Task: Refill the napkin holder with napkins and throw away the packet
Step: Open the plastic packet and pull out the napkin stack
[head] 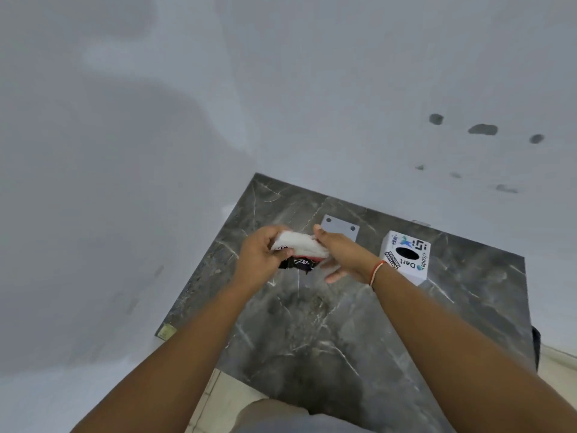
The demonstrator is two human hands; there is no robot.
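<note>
Head view: I see my left hand (260, 256) clenched on the black packet (296, 264), while my right hand (338, 251) grips the far end of the white napkins (301, 247), which stick well out of the wrapper above the dark marble table (312, 332). Just right of the hands stands the white napkin holder (405, 256); its oval slot looks dark, so I judge nothing is loaded yet. A grey plate (341, 228), maybe its lid, lies behind. Left to do, I'd say: free the stack, fill the holder, bin the packet. No bin is visible.
</note>
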